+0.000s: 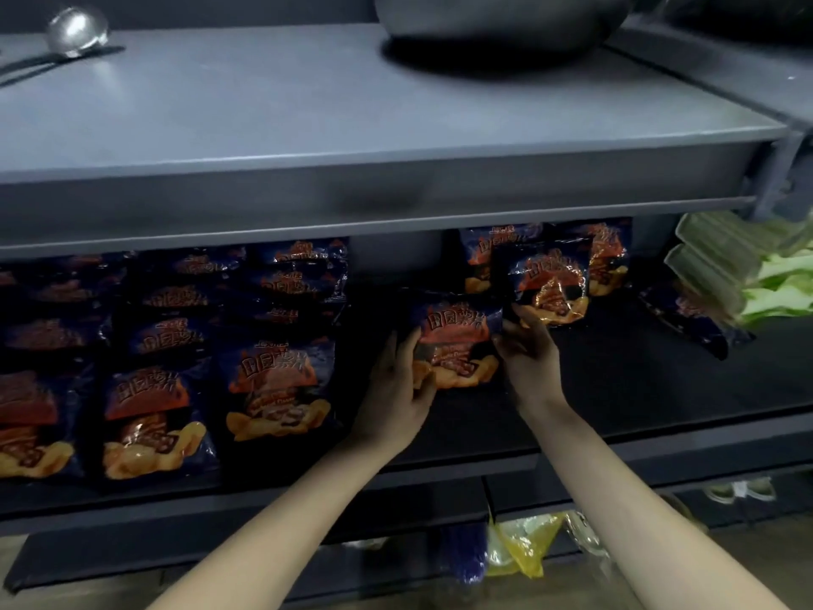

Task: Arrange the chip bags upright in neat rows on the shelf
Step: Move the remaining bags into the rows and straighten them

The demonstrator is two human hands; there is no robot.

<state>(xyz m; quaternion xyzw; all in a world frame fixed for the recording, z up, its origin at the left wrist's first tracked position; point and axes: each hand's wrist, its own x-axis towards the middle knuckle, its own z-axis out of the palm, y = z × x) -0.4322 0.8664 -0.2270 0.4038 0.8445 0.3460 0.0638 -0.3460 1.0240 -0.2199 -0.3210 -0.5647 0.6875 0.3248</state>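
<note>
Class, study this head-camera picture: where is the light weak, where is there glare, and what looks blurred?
Head view: lower shelf in deep shadow under the upper shelf; glare glints on the rear chip bag behind the held chip bag; ladle and green packets smeared at the edges.

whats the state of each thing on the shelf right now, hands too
held chip bag, upright, gripped at both sides
left hand, grips its left edge
right hand, grips its right edge
left rows of chip bags, upright, lined up
back chip bags, upright behind the held one
far-right chip bag, lying over, not upright
</note>
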